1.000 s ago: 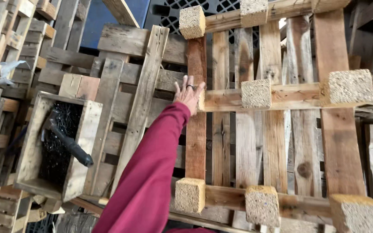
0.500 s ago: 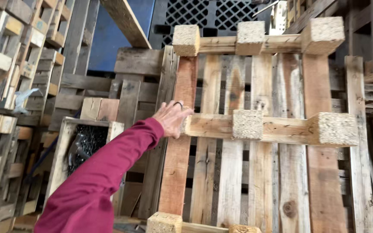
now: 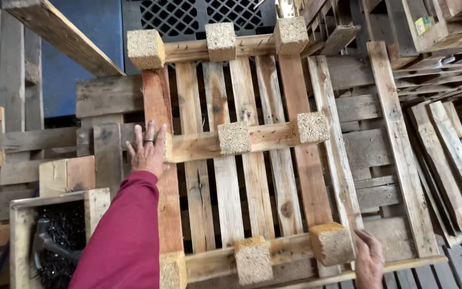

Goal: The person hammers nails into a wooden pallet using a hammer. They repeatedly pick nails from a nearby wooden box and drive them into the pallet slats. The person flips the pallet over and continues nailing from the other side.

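Two hands steady the upright wooden pallet (image 3: pixel 241 155) at frame centre: my left hand (image 3: pixel 148 152) flat on its left edge, my right hand (image 3: pixel 369 259) gripping lower right; it's standing, not yet stacked.

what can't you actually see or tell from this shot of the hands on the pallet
- Head view: the lower edge of the pallet and the right hand run off the bottom of the frame.
- Left hand: palm faces the wood, so its contact is hidden.
- Box at bottom left: dark contents too dim to identify.
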